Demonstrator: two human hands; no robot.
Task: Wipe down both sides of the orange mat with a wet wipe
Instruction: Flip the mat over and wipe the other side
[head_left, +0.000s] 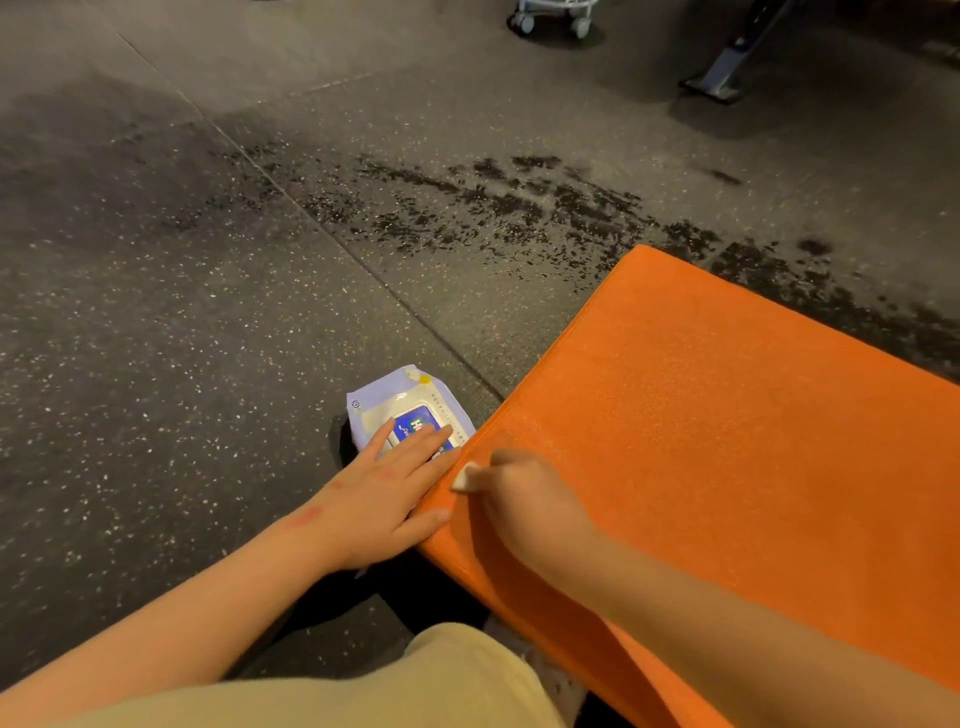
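- Beige fabric trouser leg (441, 691) at the bottom edge of view, both bare forearms reaching out over it.
- Right hand (524, 499) sits on top of the flat rectangular orange mat (727, 415), at the mat's left edge close to its near-left corner. Fingers curled tight round a small bunched white wet wipe (464, 478); only an end of the wipe pokes out, touching the mat surface.
- Orange mat lies flat on the dark speckled rubber floor (182, 312), filling the right side of view and running off the right and bottom edges. Top face is up; underside not visible.
- Left hand (384, 493) just beside the mat's left edge, palm down, fingers straight and slightly spread, lying flat on a lilac-and-white soft plastic wet-wipe pack (400, 400). Thumb tip touches the mat edge.
- Pack lies on the floor against the mat's left edge; blue label partly covered by the fingers.
- Dark wet-looking streaks (519, 202) across the floor beyond the mat's far corner.
- White wheeled cart base (550, 18) at the top edge, well apart from the mat.
- Dark metal stand foot (722, 78) at the top right.
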